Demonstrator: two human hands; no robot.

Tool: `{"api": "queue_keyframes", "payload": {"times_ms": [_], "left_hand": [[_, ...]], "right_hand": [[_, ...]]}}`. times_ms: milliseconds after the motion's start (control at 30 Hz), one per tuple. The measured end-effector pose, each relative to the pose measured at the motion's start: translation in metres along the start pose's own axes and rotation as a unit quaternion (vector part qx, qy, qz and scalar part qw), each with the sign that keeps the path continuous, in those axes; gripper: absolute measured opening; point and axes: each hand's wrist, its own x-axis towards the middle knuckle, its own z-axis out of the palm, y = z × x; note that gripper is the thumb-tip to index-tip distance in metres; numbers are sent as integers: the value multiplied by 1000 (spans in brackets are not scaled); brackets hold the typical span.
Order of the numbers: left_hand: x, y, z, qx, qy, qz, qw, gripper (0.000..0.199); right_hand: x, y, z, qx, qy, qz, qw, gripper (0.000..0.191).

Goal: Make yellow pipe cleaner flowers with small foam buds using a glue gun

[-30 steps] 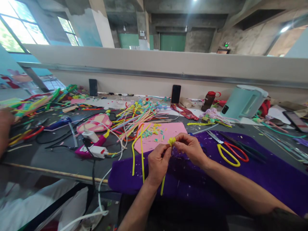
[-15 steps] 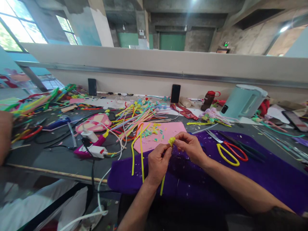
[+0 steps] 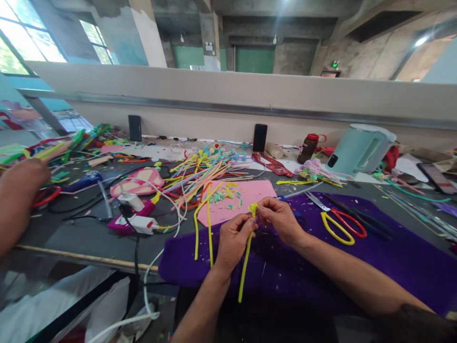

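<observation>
Between my hands is a yellow pipe cleaner flower (image 3: 253,208) whose long fuzzy stem (image 3: 245,269) hangs down over the purple cloth (image 3: 293,281). My left hand (image 3: 234,238) pinches the stem just under the flower head. On the head's right side, the fingertips of my right hand (image 3: 280,220) are closed against it. A pink foam sheet (image 3: 262,190) lies just behind, scattered with small yellow and teal clippings (image 3: 230,194). Loose yellow pipe cleaners (image 3: 210,233) run from that sheet down onto the cloth, left of my left hand.
Scissors (image 3: 335,219) with red and yellow handles lie on the cloth at right. Bundled pipe cleaners (image 3: 203,171), a power strip (image 3: 134,219) with cords, a bottle (image 3: 307,148), a kettle (image 3: 360,150) and a phone (image 3: 260,138) stand about. Another person's hand (image 3: 26,190) is at far left.
The yellow stem now shows in full below my left hand and hangs lower. My hands stay close together on the flower. The other person's hand has come further into view from the left.
</observation>
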Motion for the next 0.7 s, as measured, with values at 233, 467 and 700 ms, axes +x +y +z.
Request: {"api": "queue_keyframes", "payload": {"times_ms": [233,467,700], "left_hand": [[0,1,1,18,8,7,1000,20],[0,2,1,11,16,4,1000,19],[1,4,0,-16,22,-14,1000,20]], "right_hand": [[-1,5,2,42,4,23,999,16],[-2,3,2,38,3,12,999,15],[-3,1,3,-13,3,-6,1000,21]]}}
